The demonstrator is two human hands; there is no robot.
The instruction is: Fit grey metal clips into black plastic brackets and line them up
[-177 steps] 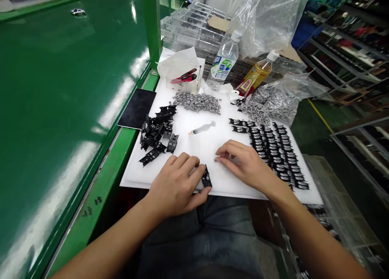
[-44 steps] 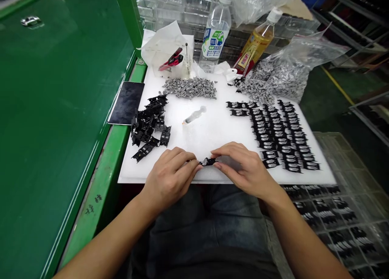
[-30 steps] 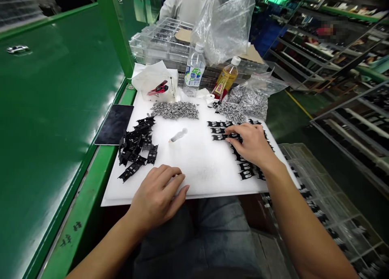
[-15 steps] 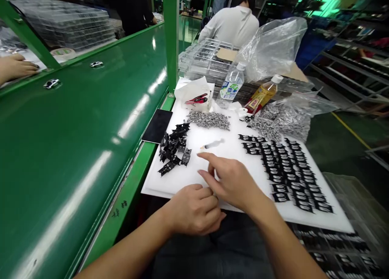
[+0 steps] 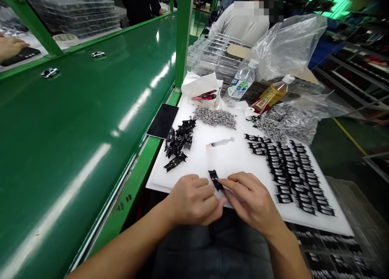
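Both hands close together at the near edge of a white foam board (image 5: 194, 165). Left hand (image 5: 193, 200) curled, low and just beside a narrow black plastic strip (image 5: 215, 179); whether it touches the strip, impossible to tell from this view. Right hand (image 5: 251, 202) with fingertips (image 5: 226, 184) apparently pinching the strip's lower end. Strip tilted above the board between the hands, upper end free.

Main weak spot: a grip at one end only, hence the risk of a slip and a drop onto the board, over its near edge or into the lap. Just beyond the right hand, neat rows of black carriers with silver inserts (image 5: 291, 175), open to being knocked out of line by a careless sweep of the wrist. Toward the left, a loose heap of black frames (image 5: 178, 143), close to a dark tablet (image 5: 162, 121) and the green bench edge (image 5: 130, 177), with pieces liable to go over the side if nudged. Farther up, a heap of small silver clips (image 5: 214, 118), easy to scatter with a bump. Mid-board, a loose syringe (image 5: 221, 142), liable to roll or leak under a stray hand.
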